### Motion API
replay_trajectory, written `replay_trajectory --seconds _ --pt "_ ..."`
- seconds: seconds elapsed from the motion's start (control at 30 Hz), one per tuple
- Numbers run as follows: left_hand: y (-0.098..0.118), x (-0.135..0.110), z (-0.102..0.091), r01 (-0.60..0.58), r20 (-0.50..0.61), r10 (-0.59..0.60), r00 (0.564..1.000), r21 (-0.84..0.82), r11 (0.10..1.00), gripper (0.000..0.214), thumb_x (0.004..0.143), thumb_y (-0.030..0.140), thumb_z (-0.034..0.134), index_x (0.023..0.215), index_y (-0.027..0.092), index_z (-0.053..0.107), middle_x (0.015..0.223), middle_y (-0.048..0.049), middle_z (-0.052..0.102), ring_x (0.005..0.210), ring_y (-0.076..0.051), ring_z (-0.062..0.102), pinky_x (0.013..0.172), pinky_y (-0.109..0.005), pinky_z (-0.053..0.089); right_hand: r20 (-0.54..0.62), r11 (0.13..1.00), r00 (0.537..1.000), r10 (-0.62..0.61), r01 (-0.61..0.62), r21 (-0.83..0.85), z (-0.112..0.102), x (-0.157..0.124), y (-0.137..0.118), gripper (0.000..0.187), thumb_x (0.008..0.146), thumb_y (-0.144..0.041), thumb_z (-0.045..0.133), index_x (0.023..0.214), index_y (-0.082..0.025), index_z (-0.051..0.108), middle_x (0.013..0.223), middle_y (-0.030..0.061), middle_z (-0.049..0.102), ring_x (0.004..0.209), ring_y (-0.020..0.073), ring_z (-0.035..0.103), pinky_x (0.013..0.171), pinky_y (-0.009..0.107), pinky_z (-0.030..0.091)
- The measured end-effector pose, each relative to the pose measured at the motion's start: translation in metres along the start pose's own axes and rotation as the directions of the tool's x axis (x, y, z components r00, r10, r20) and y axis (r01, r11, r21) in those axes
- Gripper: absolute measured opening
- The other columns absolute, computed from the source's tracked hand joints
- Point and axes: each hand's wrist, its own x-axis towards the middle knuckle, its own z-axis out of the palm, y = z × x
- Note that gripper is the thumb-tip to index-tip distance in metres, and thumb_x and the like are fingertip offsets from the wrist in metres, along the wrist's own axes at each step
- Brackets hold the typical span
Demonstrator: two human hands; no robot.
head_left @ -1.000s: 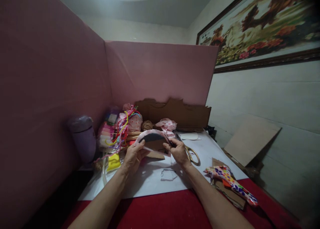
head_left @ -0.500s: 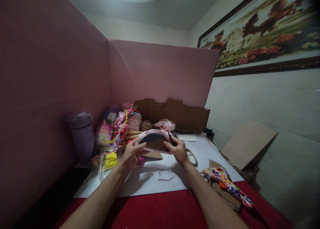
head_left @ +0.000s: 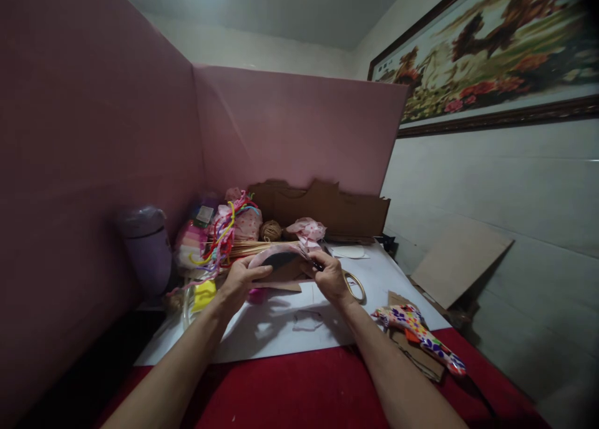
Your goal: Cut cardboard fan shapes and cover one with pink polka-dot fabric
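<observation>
Both my hands hold a curved pink band with a dark inner face (head_left: pixel 279 256) above a white sheet (head_left: pixel 281 329). My left hand (head_left: pixel 238 282) pinches its left end with thumb on top. My right hand (head_left: pixel 327 275) grips the right end, and a thin dark tool sticks out between its fingers. Under the band lies a brown cardboard piece (head_left: pixel 281 284). Gold-handled scissors (head_left: pixel 354 285) lie just right of my right hand.
Pink partition walls (head_left: pixel 299 129) close the left and back. A purple tumbler (head_left: pixel 145 245), coloured cords (head_left: pixel 224 235), a twine ball (head_left: pixel 271 230), pink ribbon (head_left: pixel 306 230) and brown cardboard (head_left: pixel 322 207) crowd the back. A patterned glue gun (head_left: pixel 421 335) lies right on red cloth (head_left: pixel 304 391).
The band has been tilted down and flatter toward the table. Both hands have drawn a little closer together. The view has shifted slightly.
</observation>
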Motion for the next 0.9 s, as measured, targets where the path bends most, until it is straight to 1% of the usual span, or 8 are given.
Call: replay_trajectory --seconds 0.17,0.3,0.43,0.57,0.63,0.7,0.8,0.9 --pt "0.0065 0.0009 -0.0029 -0.029 0.097 0.006 0.995 0.245 0.969 0.048 0.054 0.017 0.079 0.102 0.012 0.07 0.086 -0.0074 0.073 0.074 -0.023 0.066 0.066 -0.029 0.049 0.019 0.994 0.994 -0.112 0.112 -0.011 -0.0019 0.0002 0.0002 0.011 0.073 -0.021 0.063 0.081 -0.019 0.071 0.079 0.0035 0.064 0.074 0.0175 0.056 0.07 0.028 0.042" --pt "0.0086 0.0009 -0.0033 -0.045 0.139 0.005 0.99 0.286 0.957 0.048 0.058 0.021 0.079 0.105 0.015 0.07 0.091 -0.007 0.073 0.08 -0.023 0.066 0.07 -0.029 0.049 0.015 0.989 0.989 -0.144 0.144 -0.038 -0.0026 0.0 -0.0023 0.011 0.074 -0.02 0.063 0.082 -0.02 0.071 0.081 0.0042 0.065 0.076 0.0178 0.057 0.072 0.028 0.042" --pt "0.0068 0.0008 -0.0048 -0.045 0.151 -0.004 0.988 0.316 0.948 0.035 0.064 0.026 0.077 0.097 0.016 0.073 0.081 -0.0053 0.073 0.074 -0.021 0.066 0.068 -0.027 0.049 0.012 0.993 0.993 -0.115 0.116 -0.022 -0.0018 -0.0003 -0.0044 0.012 0.075 -0.023 0.062 0.08 -0.019 0.071 0.077 0.0036 0.064 0.071 0.0166 0.055 0.067 0.027 0.041" --pt "0.0027 0.0015 -0.0055 -0.04 0.155 0.002 0.988 0.244 0.969 0.033 0.068 0.028 0.075 0.099 0.017 0.073 0.089 -0.0066 0.074 0.08 -0.021 0.066 0.074 -0.029 0.049 0.007 0.998 0.998 -0.054 0.054 0.017 -0.0006 0.0 -0.004 0.012 0.073 -0.027 0.063 0.074 -0.017 0.071 0.069 0.0017 0.06 0.066 0.0151 0.051 0.062 0.025 0.039" --pt "0.0005 0.0021 -0.0059 -0.031 0.13 0.003 0.991 0.214 0.976 0.03 0.066 0.027 0.076 0.094 0.017 0.074 0.085 -0.0068 0.074 0.075 -0.02 0.066 0.07 -0.027 0.049 0.033 0.998 0.999 -0.006 0.004 0.056 -0.0002 0.0008 -0.0035 0.014 0.071 -0.03 0.065 0.072 -0.017 0.07 0.066 0.0004 0.058 0.065 0.014 0.049 0.059 0.024 0.037" --pt "-0.0009 0.0024 -0.0064 -0.002 0.103 -0.018 0.994 0.189 0.982 0.029 0.064 0.027 0.077 0.091 0.016 0.075 0.079 -0.0072 0.073 0.068 -0.019 0.066 0.063 -0.026 0.049 0.055 0.986 0.996 0.07 -0.077 0.146 -0.0006 0.002 -0.003 0.019 0.069 -0.035 0.067 0.067 -0.016 0.069 0.061 -0.001 0.054 0.06 0.0121 0.046 0.055 0.023 0.035" --pt "0.0001 0.0015 -0.0069 0.07 0.084 -0.083 0.993 0.139 0.988 0.033 0.063 0.028 0.078 0.093 0.015 0.074 0.081 -0.009 0.073 0.066 -0.02 0.066 0.06 -0.027 0.05 0.043 0.927 0.978 0.206 -0.209 0.313 -0.003 0.0037 -0.002 0.033 0.068 -0.048 0.067 0.065 -0.015 0.067 0.054 -0.0026 0.047 0.049 0.0082 0.037 0.045 0.021 0.029" --pt "0.0038 -0.0009 -0.006 0.095 0.082 -0.102 0.991 0.09 0.991 0.035 0.062 0.026 0.078 0.095 0.014 0.073 0.085 -0.0098 0.073 0.069 -0.021 0.067 0.063 -0.028 0.051 0.075 0.824 0.937 0.342 -0.337 0.455 -0.0069 0.0047 -0.0002 0.044 0.072 -0.057 0.061 0.075 -0.013 0.067 0.053 -0.0028 0.046 0.042 0.0053 0.029 0.038 0.019 0.019"
